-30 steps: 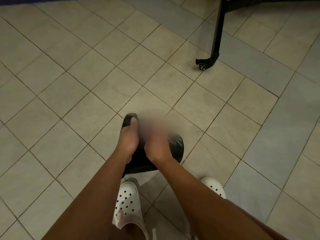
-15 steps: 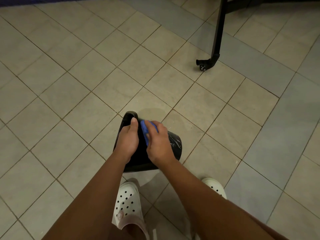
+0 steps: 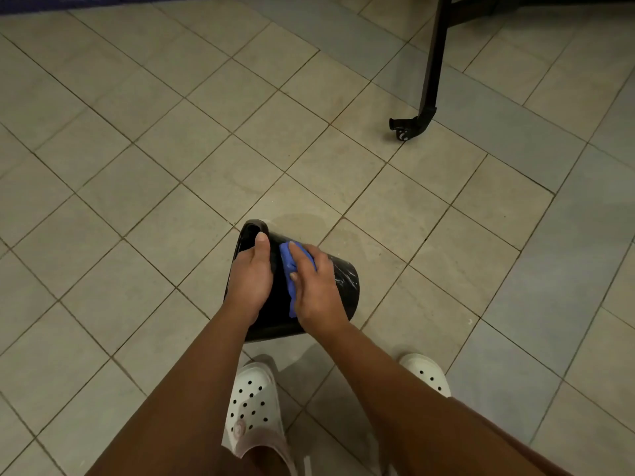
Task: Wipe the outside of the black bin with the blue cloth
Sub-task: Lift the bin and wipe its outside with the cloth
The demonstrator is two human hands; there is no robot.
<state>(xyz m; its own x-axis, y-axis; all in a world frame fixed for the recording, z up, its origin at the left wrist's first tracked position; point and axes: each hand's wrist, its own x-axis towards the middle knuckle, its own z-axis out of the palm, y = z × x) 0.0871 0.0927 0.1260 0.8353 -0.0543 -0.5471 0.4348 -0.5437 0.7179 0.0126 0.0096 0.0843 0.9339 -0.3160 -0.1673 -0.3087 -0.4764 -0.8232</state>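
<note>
Left grip (image 3: 249,283) wrapped over flank of glossy black plastic bin (image 3: 343,280), thumb up by rim. Right grip (image 3: 314,286), just beside, clasps crumpled blue cloth (image 3: 288,266) against bin wall. Bin tipped sideways on beige tiled floor (image 3: 154,173). Black metal castor leg (image 3: 431,80) well beyond grips, rightward; open tiles between.

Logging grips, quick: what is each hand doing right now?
Left hand: grips the black bin.
Right hand: holds the blue cloth against the bin.
</note>
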